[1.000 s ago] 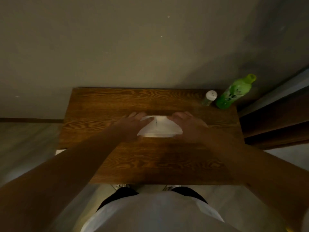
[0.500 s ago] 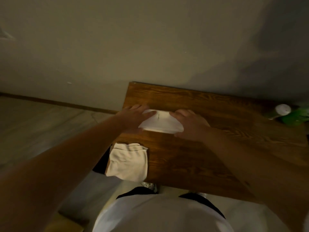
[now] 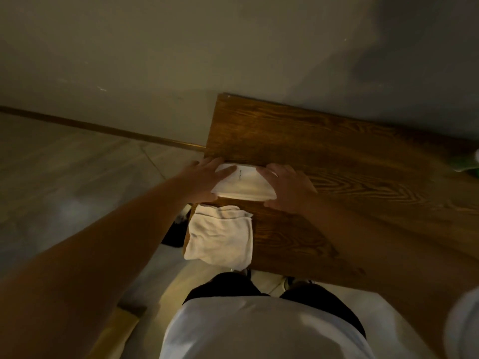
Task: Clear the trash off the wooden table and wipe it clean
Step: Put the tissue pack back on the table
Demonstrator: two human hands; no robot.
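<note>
Both hands, left hand (image 3: 204, 177) and right hand (image 3: 287, 190), press flat with spread fingers on the folded white cloth (image 3: 243, 185) at mid-frame, so wiping of the trash-free brown wooden table (image 3: 337, 177) looks underway, with a second crumpled white cloth (image 3: 220, 234) draped on its lower-left edge

Grey wall (image 3: 181, 47), pale floor (image 3: 64, 177) w/ brown skirting (image 3: 103, 129); green bottle (image 3: 466, 165) (cut off at right edge)

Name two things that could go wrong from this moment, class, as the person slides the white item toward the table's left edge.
1. The white folded item, pressed between the left hand and right hand, sits near the wooden table edge; a further push could send it onto the floor.
2. The white cloth already overhangs the near left corner, so a nudge from a forearm might drag it off.
</note>
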